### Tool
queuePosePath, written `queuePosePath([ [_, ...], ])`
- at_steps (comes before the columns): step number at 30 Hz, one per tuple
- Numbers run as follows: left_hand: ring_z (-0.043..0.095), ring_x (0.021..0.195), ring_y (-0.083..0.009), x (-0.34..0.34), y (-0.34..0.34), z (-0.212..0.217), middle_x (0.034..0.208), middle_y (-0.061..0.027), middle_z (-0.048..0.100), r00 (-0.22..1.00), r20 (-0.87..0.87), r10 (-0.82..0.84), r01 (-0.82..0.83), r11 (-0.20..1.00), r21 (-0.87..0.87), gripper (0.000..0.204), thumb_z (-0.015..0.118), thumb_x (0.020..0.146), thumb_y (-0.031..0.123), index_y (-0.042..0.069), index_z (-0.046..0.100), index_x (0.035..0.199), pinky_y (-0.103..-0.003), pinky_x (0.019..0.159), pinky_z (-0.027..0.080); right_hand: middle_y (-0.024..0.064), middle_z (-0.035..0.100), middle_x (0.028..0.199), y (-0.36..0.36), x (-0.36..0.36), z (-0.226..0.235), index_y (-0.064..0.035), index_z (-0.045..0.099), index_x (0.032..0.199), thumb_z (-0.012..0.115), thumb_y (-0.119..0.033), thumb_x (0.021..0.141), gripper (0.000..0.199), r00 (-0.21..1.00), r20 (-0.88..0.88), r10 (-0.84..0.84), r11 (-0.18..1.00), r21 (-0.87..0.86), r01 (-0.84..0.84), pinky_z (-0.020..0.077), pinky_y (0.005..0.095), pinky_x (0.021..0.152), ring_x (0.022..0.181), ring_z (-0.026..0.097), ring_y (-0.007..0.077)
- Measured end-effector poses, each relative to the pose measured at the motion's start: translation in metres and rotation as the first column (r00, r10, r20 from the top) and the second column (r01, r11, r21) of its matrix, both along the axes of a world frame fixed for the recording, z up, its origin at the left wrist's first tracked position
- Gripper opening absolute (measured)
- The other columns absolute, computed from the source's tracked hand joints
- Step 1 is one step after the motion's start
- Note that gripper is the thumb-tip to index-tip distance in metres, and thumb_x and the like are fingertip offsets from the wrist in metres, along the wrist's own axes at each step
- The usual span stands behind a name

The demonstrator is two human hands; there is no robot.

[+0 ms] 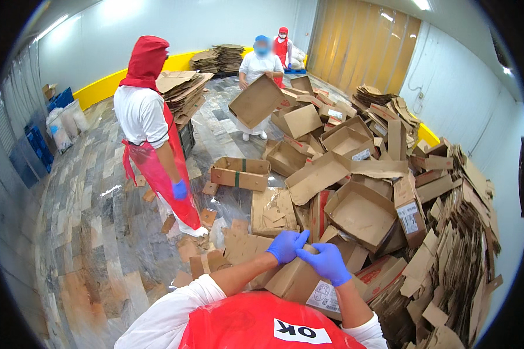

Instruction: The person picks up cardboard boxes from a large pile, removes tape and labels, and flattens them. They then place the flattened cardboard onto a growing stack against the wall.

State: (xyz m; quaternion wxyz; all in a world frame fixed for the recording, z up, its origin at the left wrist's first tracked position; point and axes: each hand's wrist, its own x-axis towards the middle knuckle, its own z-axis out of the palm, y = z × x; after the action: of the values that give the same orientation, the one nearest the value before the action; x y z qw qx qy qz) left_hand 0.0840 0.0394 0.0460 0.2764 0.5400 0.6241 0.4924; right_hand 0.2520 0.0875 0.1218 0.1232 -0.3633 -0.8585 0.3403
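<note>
Close in front of my red apron, a brown cardboard box (294, 281) with a white printed label is tilted up toward me. My left hand (286, 247), in a blue glove, is closed on its upper edge. Right beside it, my right hand (327, 263), also gloved in blue, grips the same edge, with the wrist above the label. The fingertips are partly hidden behind the cardboard. Just beyond my hands lies an open, shallow cardboard box (360, 214), and a flatter piece of cardboard (273, 210) rests to its left.
A large heap of boxes (317, 171) spreads ahead, with stacked flattened cardboard (448, 262) on the right. At left stands a person in a red apron (172, 160) beside piled cardboard (183, 93). Farther back, another person (261, 67) holds a box (255, 103). Torn scraps (206, 262) litter the floor.
</note>
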Motion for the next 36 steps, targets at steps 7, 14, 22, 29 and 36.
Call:
queuePosePath([
  [7,0.061,0.071,-0.0468,0.004,0.006,-0.001,0.077,-0.0298,0.063,0.984,-0.167,0.066,-0.075,0.996,-0.047,0.061,0.042,0.104,0.045,-0.004,0.065,0.075,-0.052,0.068,0.046,0.0220,0.062,0.066,-0.009,0.002,-0.002,-0.0036,0.071,0.072,0.076,-0.050,0.082,0.047,0.996,-0.056,-0.064,0.972,0.224,0.075,0.0469,0.0442,0.055,0.057,0.061,0.0385],
  [14,0.063,0.077,-0.0481,0.012,0.013,-0.002,0.081,-0.0301,0.064,0.980,-0.188,0.069,-0.092,0.989,-0.120,0.059,0.041,0.103,0.043,-0.003,0.068,0.077,-0.053,0.071,0.048,0.0189,0.054,0.058,-0.020,0.008,0.008,-0.0038,0.059,0.062,0.078,-0.033,0.083,0.041,0.978,-0.205,-0.049,0.886,0.443,0.137,0.0419,0.0434,0.050,0.050,0.055,0.0357],
  [22,0.058,0.063,-0.0452,0.005,0.013,-0.031,0.074,-0.0293,0.061,0.962,-0.194,0.193,-0.200,0.980,-0.018,0.058,0.043,0.104,0.041,-0.003,0.066,0.074,-0.052,0.063,0.045,0.0088,0.046,0.053,-0.045,0.036,0.022,-0.0099,0.048,0.055,0.085,-0.018,0.074,0.042,0.931,-0.334,0.146,0.781,0.617,0.099,0.0387,0.0390,0.050,0.048,0.048,0.0285],
  [29,0.036,0.053,-0.0116,0.004,0.024,0.057,0.054,-0.0073,0.043,0.997,0.071,0.000,-0.009,0.992,0.127,0.058,0.055,0.104,0.038,-0.007,0.055,0.067,-0.039,0.049,0.034,0.0049,0.067,0.068,-0.010,0.063,0.013,-0.0034,0.071,0.076,0.085,-0.027,0.080,0.027,0.809,-0.542,-0.229,0.961,0.008,0.277,0.0454,0.0312,0.057,0.063,0.061,0.0130],
  [36,0.035,0.056,-0.0057,0.006,0.044,0.055,0.056,0.0057,0.038,0.991,0.095,-0.098,0.077,0.975,0.206,0.060,0.055,0.105,0.037,-0.001,0.050,0.059,-0.033,0.048,0.030,-0.0001,0.053,0.059,0.009,0.111,0.036,-0.0003,0.069,0.073,0.085,-0.031,0.079,0.036,0.921,-0.106,-0.376,0.924,-0.116,0.364,0.0425,0.0295,0.055,0.062,0.047,0.0056],
])
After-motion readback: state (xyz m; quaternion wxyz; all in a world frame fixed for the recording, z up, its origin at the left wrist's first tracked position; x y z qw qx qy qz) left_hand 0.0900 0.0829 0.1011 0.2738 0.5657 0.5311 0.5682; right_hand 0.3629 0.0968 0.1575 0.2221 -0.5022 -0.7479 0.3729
